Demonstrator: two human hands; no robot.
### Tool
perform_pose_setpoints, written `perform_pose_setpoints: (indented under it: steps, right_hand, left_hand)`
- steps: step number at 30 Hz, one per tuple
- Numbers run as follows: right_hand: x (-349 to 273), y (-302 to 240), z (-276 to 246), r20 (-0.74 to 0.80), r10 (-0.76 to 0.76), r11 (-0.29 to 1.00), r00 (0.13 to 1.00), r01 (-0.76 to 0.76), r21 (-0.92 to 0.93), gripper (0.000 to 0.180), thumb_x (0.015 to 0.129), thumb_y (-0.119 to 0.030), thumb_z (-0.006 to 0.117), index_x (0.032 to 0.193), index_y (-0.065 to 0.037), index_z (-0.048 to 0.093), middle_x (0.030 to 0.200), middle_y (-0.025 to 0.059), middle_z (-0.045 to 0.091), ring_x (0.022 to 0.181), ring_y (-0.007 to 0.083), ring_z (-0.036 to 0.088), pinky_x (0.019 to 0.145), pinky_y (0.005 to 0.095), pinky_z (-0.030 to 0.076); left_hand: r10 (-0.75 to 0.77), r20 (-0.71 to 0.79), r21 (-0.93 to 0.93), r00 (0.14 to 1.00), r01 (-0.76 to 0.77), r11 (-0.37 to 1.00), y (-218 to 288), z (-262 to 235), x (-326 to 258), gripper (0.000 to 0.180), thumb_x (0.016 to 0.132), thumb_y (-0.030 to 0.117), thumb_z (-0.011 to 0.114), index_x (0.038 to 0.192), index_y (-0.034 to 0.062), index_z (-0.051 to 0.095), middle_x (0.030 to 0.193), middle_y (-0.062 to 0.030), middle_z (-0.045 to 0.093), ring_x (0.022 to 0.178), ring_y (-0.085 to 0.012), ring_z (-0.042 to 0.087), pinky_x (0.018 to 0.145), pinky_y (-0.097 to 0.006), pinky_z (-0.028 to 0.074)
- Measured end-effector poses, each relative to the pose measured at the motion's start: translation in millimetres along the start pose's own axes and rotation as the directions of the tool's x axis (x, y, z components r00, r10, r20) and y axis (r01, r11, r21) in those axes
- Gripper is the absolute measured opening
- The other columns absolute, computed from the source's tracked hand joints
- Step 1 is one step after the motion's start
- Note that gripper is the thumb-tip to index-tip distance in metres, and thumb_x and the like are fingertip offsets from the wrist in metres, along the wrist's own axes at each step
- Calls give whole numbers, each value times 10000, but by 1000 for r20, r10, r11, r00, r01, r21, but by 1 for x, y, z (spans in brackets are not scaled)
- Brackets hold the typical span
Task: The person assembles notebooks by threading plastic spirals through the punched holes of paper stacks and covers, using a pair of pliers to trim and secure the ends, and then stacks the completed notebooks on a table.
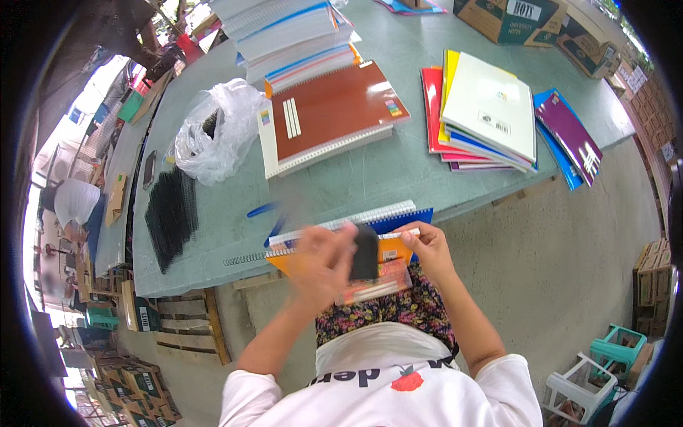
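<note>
At the near table edge, above my lap, is a notebook with an orange cover (284, 263), white pages and a blue cover (420, 217). A wire coil (244, 260) sticks out from its left end. My right hand (429, 249) pinches the right end of the notebook between thumb and fingers. My left hand (324, 265) is over the notebook's middle, smeared by motion, so its grip cannot be read. Beside its fingers stands a black, round-topped object (366, 252) of unclear kind. Below that, a clear and reddish case-like thing (376, 282) rests by my lap.
Stacked notebooks with a brown cover (338, 110) lie ahead, taller stacks behind. Right of them are a pile topped by a white notebook (491, 107) and a purple notebook (569, 135). A plastic bag (220, 132) and black coils (171, 217) lie left. Stools (580, 384) stand lower right.
</note>
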State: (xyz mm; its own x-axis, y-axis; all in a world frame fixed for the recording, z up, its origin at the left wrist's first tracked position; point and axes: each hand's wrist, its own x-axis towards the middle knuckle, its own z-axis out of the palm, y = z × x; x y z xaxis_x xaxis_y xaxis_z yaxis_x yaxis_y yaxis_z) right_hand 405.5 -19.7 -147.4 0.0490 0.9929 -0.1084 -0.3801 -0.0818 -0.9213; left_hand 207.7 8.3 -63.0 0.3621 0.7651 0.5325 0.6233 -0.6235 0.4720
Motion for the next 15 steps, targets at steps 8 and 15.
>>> perform_pose_setpoints:
  steps: [8,15]
  right_hand:
    - [-4,-6,-1,32,78,997,996,-79,28,450,942,-362,423,961,38,627,895,75,641,806,121,587,758,258,450]
    - [0,-13,0,57,104,993,993,-108,57,484,956,-360,384,1022,57,619,957,93,642,886,136,580,832,261,420]
  left_hand:
    - [-20,-104,27,994,23,999,13,6,16,226,732,69,643,956,93,656,759,-85,526,698,-249,566,586,-354,470]
    - [129,2,-73,992,-129,989,15,18,29,276,724,42,651,991,113,649,761,-72,520,653,-221,531,551,-336,451]
